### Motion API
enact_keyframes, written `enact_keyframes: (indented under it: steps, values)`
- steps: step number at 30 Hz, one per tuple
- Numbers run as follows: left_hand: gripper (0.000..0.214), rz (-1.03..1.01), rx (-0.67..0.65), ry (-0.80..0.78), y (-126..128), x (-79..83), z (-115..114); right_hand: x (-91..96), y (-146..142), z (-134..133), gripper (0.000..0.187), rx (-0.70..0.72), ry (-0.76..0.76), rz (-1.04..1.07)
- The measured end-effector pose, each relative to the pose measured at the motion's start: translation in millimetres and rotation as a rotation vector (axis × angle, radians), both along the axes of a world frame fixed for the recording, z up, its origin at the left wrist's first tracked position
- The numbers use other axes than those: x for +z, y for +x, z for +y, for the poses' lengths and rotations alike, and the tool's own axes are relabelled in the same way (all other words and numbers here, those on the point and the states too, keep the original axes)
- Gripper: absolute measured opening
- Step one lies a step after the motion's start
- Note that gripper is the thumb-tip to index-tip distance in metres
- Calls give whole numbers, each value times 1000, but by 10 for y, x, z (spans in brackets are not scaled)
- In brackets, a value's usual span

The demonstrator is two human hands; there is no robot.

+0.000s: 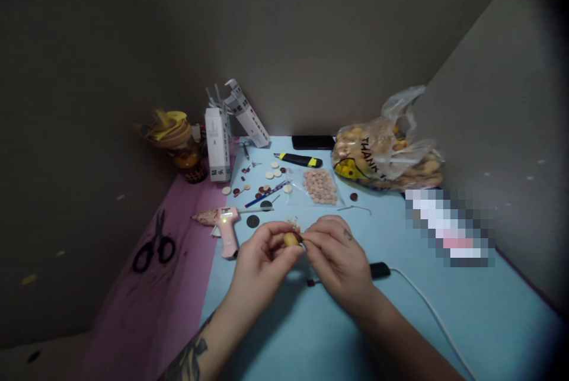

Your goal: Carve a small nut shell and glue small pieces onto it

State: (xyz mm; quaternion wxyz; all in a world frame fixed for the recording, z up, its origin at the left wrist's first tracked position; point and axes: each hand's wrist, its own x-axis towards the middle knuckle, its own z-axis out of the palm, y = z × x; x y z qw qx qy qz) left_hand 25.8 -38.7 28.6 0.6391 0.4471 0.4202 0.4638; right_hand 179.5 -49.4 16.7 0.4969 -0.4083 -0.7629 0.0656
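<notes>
My left hand [269, 255] is closed around a small yellowish round piece [291, 240], pinched between thumb and fingers. My right hand [336, 253] meets it from the other side, its fingertips pinching a small dark reddish-brown piece [299, 237] against the yellowish one. Fingers partly hide both pieces, so what they are is unclear. Pale crumbs [292, 222] lie on the blue mat just beyond the fingertips. Under my right hand a black-handled corded tool [380, 270] lies on the mat, partly covered.
To the left are a pink glue gun [227, 230] and black-handled scissors [155, 247]. Farther back lie a bag of beads [320, 185], a utility knife [299, 160], a phone [313, 142] and white boxes [217, 147]. A filled plastic bag [382, 156] sits at back right.
</notes>
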Motion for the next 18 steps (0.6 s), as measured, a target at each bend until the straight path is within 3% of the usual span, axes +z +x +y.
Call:
enact_keyframes:
  steps: [10, 14, 18]
  values:
    - [38, -48, 63, -95, -65, -50, 104, -59, -12, 34, 21, -116, -84, 43]
    - [37, -163, 217, -90, -275, 27, 226, 11, -34, 4, 25, -168, -371, 42]
    - [31, -370, 335, -153, -541, 162, 341, 189, -194, -85, 29, 24, -753, -224]
